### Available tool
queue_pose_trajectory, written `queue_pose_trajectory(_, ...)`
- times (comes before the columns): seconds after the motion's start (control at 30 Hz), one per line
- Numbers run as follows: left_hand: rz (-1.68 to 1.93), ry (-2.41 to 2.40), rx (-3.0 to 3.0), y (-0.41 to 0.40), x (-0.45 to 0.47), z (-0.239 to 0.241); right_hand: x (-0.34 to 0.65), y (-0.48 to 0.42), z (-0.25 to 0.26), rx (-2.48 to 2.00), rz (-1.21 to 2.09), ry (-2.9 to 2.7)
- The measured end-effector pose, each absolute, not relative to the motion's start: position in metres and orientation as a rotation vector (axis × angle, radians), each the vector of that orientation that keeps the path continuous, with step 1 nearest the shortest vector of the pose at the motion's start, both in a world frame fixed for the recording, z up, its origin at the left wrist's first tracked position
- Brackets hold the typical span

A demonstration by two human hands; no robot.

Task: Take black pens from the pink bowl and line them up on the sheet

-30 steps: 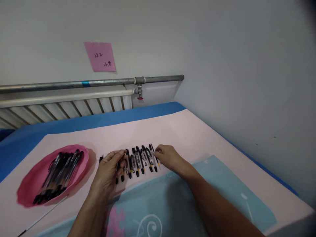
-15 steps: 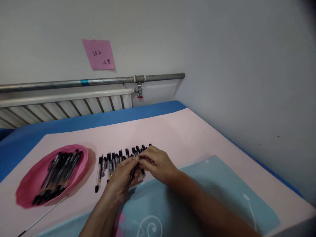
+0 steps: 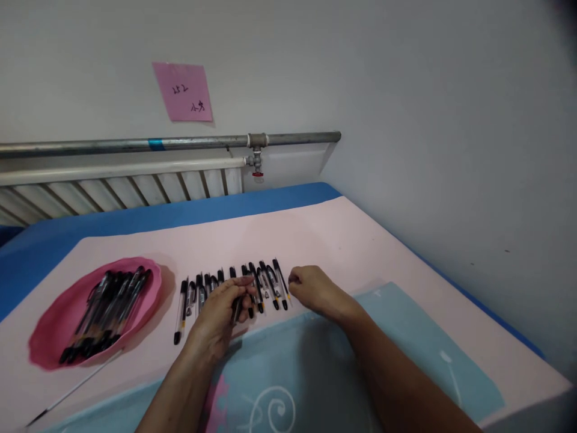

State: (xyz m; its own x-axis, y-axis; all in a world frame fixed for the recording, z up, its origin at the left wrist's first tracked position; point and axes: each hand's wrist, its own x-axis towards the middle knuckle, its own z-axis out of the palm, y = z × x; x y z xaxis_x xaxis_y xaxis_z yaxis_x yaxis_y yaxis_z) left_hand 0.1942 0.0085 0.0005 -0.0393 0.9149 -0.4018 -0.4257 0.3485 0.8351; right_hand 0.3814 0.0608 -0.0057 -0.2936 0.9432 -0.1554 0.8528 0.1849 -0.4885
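Row of black-capped clear plastic pens (image 3: pixel 270 282) lies side by side on pink sheet (image 3: pixel 342 240), mid-frame. Left hand (image 3: pixel 220 310) over row's middle, fingers pinched round one black pen (image 3: pixel 237 310). Right hand (image 3: pixel 313 288) just beside row's right end, curled in loose fist; contents cannot tell. Pink oval tray (image 3: pixel 45 349), more pens inside, left of row. Light-blue mat (image 3: pixel 315 373) under forearms.

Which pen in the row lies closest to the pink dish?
The leftmost pen, clear-barrelled with a black cap; every other pen in the row lies farther right, away from the pink dish.
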Motion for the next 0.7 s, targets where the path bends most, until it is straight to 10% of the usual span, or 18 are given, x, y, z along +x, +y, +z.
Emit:
queue_pose_trajectory(0.23, 1.280, 1.132, 0.449, 0.009, 0.199, 0.001, 0.378, 0.059, 0.006, -1.652, 0.849, -2.057)
queue_pose_trajectory(0.47, 1.443, 0.944, 0.361, 0.006, 0.215, -0.005, 0.333, 0.026, 0.004, -1.190, 1.643, -1.707)
queue_pose_trajectory(0.7, 1.509, 0.948, 0.440, 0.009, 0.207, -0.004, 0.342, 0.043, -0.007, -1.342, 1.410, -1.608)
